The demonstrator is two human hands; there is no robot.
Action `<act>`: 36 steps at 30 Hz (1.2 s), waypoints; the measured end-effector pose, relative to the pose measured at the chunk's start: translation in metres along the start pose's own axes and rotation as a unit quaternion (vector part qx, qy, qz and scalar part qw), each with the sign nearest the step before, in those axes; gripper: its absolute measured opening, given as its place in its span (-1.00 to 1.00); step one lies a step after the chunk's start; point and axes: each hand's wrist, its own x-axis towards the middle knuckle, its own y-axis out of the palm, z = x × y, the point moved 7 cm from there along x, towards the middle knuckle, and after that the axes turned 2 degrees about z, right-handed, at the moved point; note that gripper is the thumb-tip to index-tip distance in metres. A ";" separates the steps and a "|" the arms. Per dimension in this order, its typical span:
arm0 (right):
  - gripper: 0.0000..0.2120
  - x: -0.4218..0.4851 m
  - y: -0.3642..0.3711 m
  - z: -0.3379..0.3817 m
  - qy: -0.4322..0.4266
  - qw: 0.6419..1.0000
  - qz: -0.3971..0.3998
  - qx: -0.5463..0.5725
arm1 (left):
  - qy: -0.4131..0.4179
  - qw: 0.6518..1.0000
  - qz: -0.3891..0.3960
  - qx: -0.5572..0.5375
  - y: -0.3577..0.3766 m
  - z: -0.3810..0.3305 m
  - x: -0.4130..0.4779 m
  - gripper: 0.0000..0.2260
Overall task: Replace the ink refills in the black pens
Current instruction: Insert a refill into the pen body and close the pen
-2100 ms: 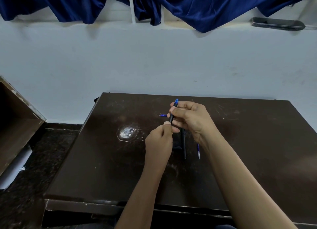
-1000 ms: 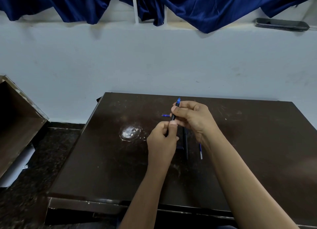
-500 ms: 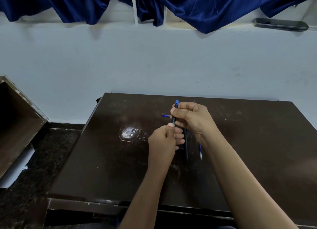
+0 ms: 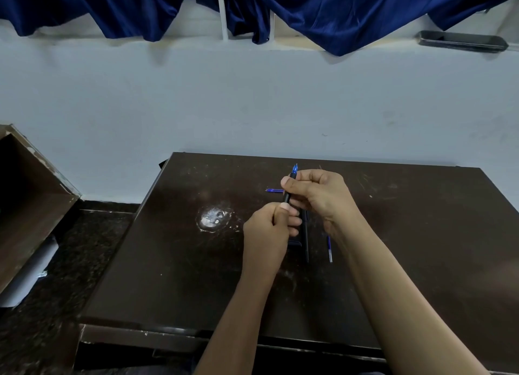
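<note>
Above the table [image 4: 421, 234], both hands' grips stay clenched on the black pen [image 4: 287, 197].

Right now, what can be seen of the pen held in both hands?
The pen is a slim black barrel, plastic by its look, with a blue tip pointing up and away. It is tilted, lifted above the table. The right hand pinches its upper part; the left hand wraps its lower end, hiding it.

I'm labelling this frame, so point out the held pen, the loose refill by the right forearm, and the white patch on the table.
held pen [image 4: 287, 197], head view, black barrel between the hands
loose refill [image 4: 329, 248], head view, mid-shaft
white patch [image 4: 214, 219], head view, its centre
</note>
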 end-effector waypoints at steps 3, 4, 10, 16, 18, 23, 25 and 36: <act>-0.71 0.001 -0.003 0.001 -0.013 0.998 -0.044 -0.050 | -0.012 1.000 0.008 -0.001 -0.001 0.000 0.000 -0.79; -0.69 0.001 -0.003 0.001 -0.013 0.997 -0.043 -0.055 | -0.035 0.999 0.024 -0.016 0.003 0.002 0.000 -0.78; -0.82 -0.005 0.017 0.000 0.057 0.984 0.139 0.101 | -0.107 0.981 0.093 -0.135 0.015 0.001 -0.003 -0.70; -0.89 -0.004 0.014 0.000 0.052 0.979 0.129 0.147 | -0.084 0.988 0.079 -0.103 0.011 0.000 -0.002 -0.71; -0.96 -0.003 0.011 -0.002 0.049 0.984 0.115 0.127 | -0.079 0.989 0.080 -0.097 0.011 0.000 -0.002 -0.70; -0.81 0.000 0.017 -0.004 0.086 0.968 0.162 0.174 | -0.086 0.990 0.074 -0.088 0.010 0.002 0.000 -0.73; -0.81 -0.001 0.017 -0.003 0.078 0.968 0.161 0.175 | -0.084 0.990 0.076 -0.088 0.010 0.002 0.000 -0.72; -0.77 -0.001 0.019 -0.002 0.072 0.967 0.178 0.170 | -0.078 0.991 0.067 -0.085 0.009 0.003 0.001 -0.71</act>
